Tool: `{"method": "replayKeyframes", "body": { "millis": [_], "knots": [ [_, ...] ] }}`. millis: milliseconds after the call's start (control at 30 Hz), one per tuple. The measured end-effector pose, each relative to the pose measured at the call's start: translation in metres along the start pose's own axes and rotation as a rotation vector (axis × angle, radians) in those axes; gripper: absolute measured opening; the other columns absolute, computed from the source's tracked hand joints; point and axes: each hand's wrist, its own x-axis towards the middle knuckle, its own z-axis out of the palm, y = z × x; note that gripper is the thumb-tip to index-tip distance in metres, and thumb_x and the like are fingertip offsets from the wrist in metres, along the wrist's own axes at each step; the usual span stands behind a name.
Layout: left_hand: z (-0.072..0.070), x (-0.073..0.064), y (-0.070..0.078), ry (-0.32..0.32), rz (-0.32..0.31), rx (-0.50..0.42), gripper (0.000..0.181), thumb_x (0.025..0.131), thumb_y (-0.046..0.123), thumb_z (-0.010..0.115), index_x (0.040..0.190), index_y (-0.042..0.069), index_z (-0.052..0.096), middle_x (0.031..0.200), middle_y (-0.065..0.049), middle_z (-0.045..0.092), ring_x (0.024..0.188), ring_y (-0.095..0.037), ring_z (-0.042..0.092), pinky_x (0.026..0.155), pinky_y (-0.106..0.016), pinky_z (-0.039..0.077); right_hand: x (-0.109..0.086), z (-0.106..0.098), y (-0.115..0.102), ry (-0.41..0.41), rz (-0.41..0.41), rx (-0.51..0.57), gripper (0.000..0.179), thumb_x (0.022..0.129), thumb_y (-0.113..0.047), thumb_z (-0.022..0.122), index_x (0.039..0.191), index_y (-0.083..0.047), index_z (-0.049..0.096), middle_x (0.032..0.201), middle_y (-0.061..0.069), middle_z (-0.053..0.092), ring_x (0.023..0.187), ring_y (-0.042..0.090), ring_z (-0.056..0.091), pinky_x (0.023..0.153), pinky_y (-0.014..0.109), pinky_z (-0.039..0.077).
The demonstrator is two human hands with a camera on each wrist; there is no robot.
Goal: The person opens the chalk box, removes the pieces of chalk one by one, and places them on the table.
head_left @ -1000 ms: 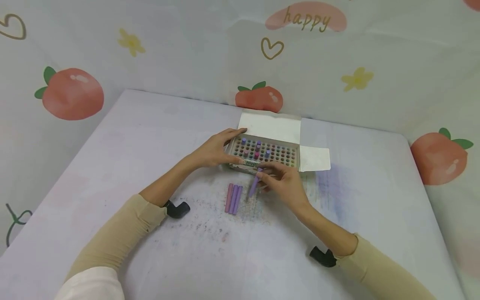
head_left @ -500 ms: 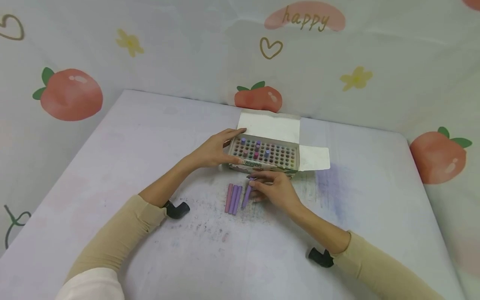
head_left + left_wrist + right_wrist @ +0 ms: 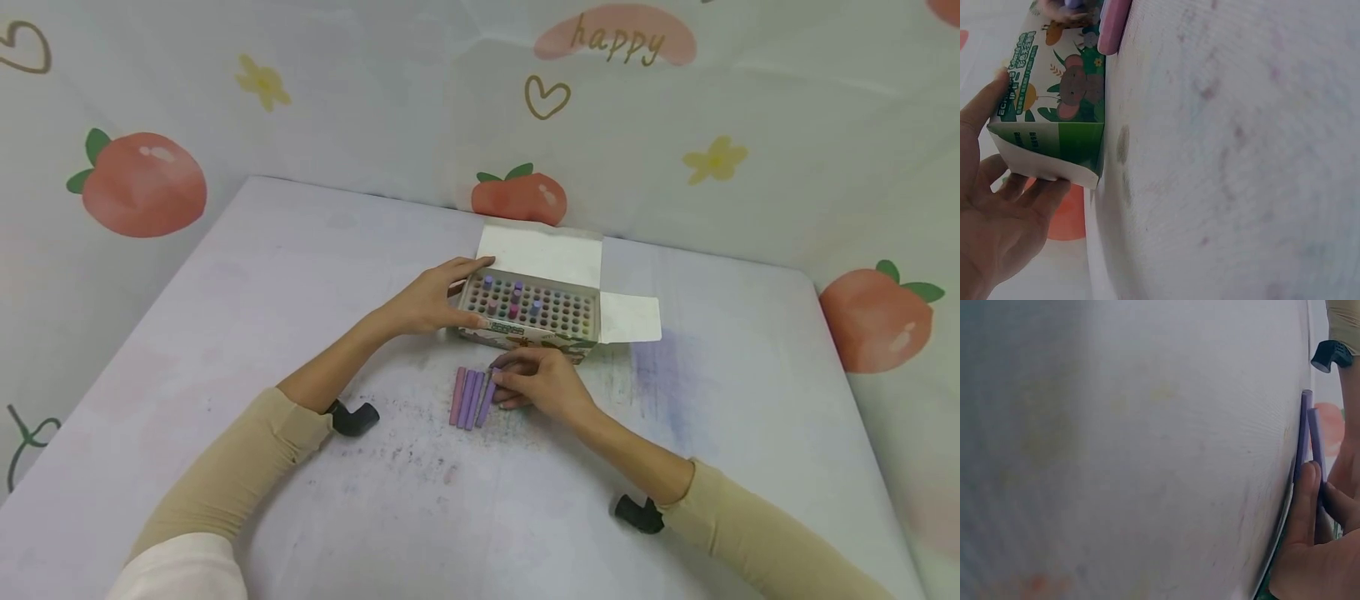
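My left hand (image 3: 431,300) grips the left end of an open chalk box (image 3: 528,337), thumb along the front edge and fingers at the far side. In the left wrist view its fingers rest against the white end flap (image 3: 1041,164). In front of the box, my right hand (image 3: 543,383) pinches a purple chalk stick (image 3: 486,404) between thumb and fingers, slanted low over the table. Just left of it lie a pink chalk stick (image 3: 457,396) and two purple chalk sticks (image 3: 471,400), side by side.
Several purple, pink and blue chalk ends stand higher than the rest in the box's holed insert (image 3: 555,304). Its white lid (image 3: 540,250) leans back, and a side flap (image 3: 630,317) sticks out right. Chalk smudges mark the white table (image 3: 405,483); a printed backdrop (image 3: 360,108) stands behind.
My right hand has moved left and toward me, bringing the purple chalk stick from the box's front down beside the lying sticks. My left hand stays at the box.
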Motion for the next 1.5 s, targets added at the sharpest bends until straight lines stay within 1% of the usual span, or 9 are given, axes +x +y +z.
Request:
{"method": "replayKeyframes", "body": {
  "millis": [200, 567, 800, 933, 1033, 1133, 1267, 1400, 1500],
  "knots": [
    [0.001, 0.002, 0.0, -0.005, -0.003, 0.008, 0.091, 0.083, 0.024, 0.082, 0.158, 0.02, 0.03, 0.155, -0.014, 0.033, 0.143, -0.032, 0.033, 0.115, -0.042, 0.034, 0.001, 0.0, 0.002, -0.013, 0.01, -0.036, 0.026, 0.093, -0.004, 0.068, 0.117, 0.009, 0.068, 0.094, 0.02, 0.074, 0.079, 0.026, 0.074, 0.073, 0.036, 0.061],
    [0.001, 0.001, -0.003, 0.007, 0.012, -0.012, 0.091, 0.083, 0.023, 0.083, 0.158, 0.018, 0.031, 0.154, -0.013, 0.034, 0.143, -0.028, 0.033, 0.116, -0.038, 0.034, 0.003, 0.001, 0.001, -0.02, 0.019, -0.023, 0.025, 0.093, -0.005, 0.069, 0.115, 0.007, 0.071, 0.094, 0.021, 0.074, 0.081, 0.025, 0.074, 0.074, 0.034, 0.061],
    [0.001, 0.001, -0.003, -0.001, 0.004, -0.009, 0.091, 0.084, 0.024, 0.082, 0.158, 0.019, 0.03, 0.156, -0.013, 0.031, 0.144, -0.029, 0.032, 0.116, -0.038, 0.034, -0.001, -0.002, -0.004, 0.003, 0.026, -0.017, 0.024, 0.094, -0.005, 0.068, 0.116, 0.005, 0.071, 0.094, 0.019, 0.074, 0.078, 0.025, 0.074, 0.074, 0.036, 0.061],
    [0.001, 0.001, -0.002, -0.001, 0.004, -0.007, 0.091, 0.084, 0.025, 0.082, 0.158, 0.02, 0.03, 0.157, -0.013, 0.031, 0.144, -0.029, 0.032, 0.116, -0.038, 0.034, -0.003, -0.006, -0.01, 0.03, -0.009, -0.047, 0.023, 0.093, -0.005, 0.069, 0.114, 0.002, 0.073, 0.1, 0.015, 0.074, 0.077, 0.026, 0.074, 0.072, 0.037, 0.061],
    [0.0, 0.0, -0.001, 0.0, 0.008, -0.011, 0.091, 0.084, 0.024, 0.082, 0.158, 0.02, 0.03, 0.157, -0.013, 0.031, 0.144, -0.029, 0.031, 0.116, -0.038, 0.034, -0.004, -0.009, -0.017, 0.028, -0.061, -0.09, 0.023, 0.092, -0.005, 0.07, 0.114, 0.002, 0.073, 0.103, 0.013, 0.074, 0.076, 0.025, 0.074, 0.071, 0.037, 0.062],
    [-0.001, 0.0, 0.0, 0.001, 0.014, -0.017, 0.091, 0.084, 0.023, 0.082, 0.158, 0.019, 0.03, 0.157, -0.013, 0.03, 0.145, -0.029, 0.031, 0.116, -0.038, 0.034, -0.003, -0.012, -0.024, 0.014, -0.115, -0.114, 0.023, 0.092, -0.004, 0.069, 0.114, 0.003, 0.072, 0.101, 0.015, 0.074, 0.077, 0.027, 0.074, 0.072, 0.039, 0.062],
    [-0.001, 0.0, 0.0, -0.004, 0.016, -0.019, 0.091, 0.084, 0.024, 0.082, 0.158, 0.019, 0.03, 0.157, -0.014, 0.03, 0.145, -0.03, 0.03, 0.116, -0.04, 0.034, -0.002, -0.016, -0.031, 0.003, -0.182, -0.146, 0.024, 0.093, -0.005, 0.069, 0.115, 0.005, 0.072, 0.096, 0.02, 0.074, 0.08, 0.034, 0.073, 0.072, 0.043, 0.061],
    [0.0, 0.0, -0.001, -0.01, 0.016, -0.021, 0.091, 0.084, 0.024, 0.082, 0.158, 0.019, 0.03, 0.157, -0.013, 0.03, 0.145, -0.03, 0.03, 0.116, -0.042, 0.034, -0.002, -0.021, -0.038, 0.021, -0.261, -0.191, 0.023, 0.092, -0.006, 0.07, 0.113, 0.004, 0.072, 0.097, 0.02, 0.073, 0.084, 0.037, 0.072, 0.071, 0.041, 0.061],
    [-0.001, 0.0, -0.001, -0.008, 0.019, -0.027, 0.091, 0.084, 0.023, 0.082, 0.158, 0.017, 0.03, 0.156, -0.013, 0.032, 0.144, -0.03, 0.031, 0.116, -0.042, 0.034, -0.002, -0.026, -0.043, 0.054, -0.318, -0.218, 0.02, 0.092, -0.006, 0.071, 0.11, 0.003, 0.073, 0.096, 0.018, 0.073, 0.085, 0.036, 0.071, 0.07, 0.038, 0.061]
  ]
}}
